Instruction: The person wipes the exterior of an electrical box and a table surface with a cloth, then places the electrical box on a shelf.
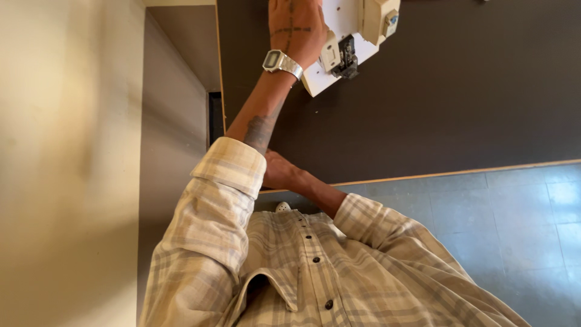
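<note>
The left hand [295, 27], with a silver wristwatch [281, 62] on its wrist, reached far across the dark counter [460, 103] and lay over the near edge of a white board [339, 36]; its fingers ran out of view at the top, so I cannot tell whether they gripped the board or only rested on it. The board sat tilted on the counter and carried a cream box-shaped fitting [378, 18], a small cream switch [330, 53] and a black part [347, 57] just beside the hand. The right hand [281, 171] rested at the counter's near edge, half hidden behind the left sleeve; its grip could not be made out. A pale checked shirt [308, 266] filled the foreground, above grey floor tiles [520, 218]
</note>
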